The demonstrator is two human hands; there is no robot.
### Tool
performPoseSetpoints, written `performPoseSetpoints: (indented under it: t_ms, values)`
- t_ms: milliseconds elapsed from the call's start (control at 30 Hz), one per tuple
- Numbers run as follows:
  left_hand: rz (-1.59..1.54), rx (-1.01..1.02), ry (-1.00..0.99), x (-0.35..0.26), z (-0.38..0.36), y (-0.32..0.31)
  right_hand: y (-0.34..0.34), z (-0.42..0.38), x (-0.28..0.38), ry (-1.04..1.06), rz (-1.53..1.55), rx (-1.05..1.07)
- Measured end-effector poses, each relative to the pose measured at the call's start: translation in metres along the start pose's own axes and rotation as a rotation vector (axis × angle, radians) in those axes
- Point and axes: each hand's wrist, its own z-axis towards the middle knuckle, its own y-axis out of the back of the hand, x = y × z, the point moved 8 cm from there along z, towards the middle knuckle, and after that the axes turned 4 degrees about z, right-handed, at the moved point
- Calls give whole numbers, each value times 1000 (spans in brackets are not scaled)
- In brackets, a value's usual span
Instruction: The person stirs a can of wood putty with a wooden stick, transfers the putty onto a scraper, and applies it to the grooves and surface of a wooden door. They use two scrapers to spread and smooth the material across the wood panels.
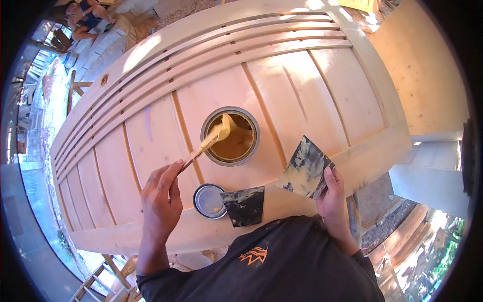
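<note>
My left hand is closed round the handle of a stick whose end is coated in yellowish paste. That coated end is over the mouth of an open round can, which has brown-yellow material inside. In my right hand is a dark square spreader smeared with pale paste, gripped at its right edge above the panel. A second dark spreader lies on the wooden panel, touching or overlapping the round lid.
The panel has grooves and long slots along its far side. A person sits at the far upper left. A wide wooden board stands at the right. Wooden supports show below the panel at the lower left.
</note>
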Motion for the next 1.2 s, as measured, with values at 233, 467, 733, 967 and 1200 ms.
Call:
performPoseSetpoints:
  t_ms: [233, 467, 733, 967, 1200]
  values:
    - [166, -146, -6, 0, -6, -4, 1, -3, 4, 29, 17, 2]
    - [210, -270, -115, 3, -7, -9, 0, -6, 6, 38, 20, 7]
    - [40, -230, -56, 10, -5, -10, 5, -9, 3, 40, 25, -7]
    - [-894, 126, 381, 41, -10, -46, -1, -13, 7, 37, 12, 14]
    - [-1222, 472, 513, 30, -16, -66, 4, -16, 5, 75, 40, 40]
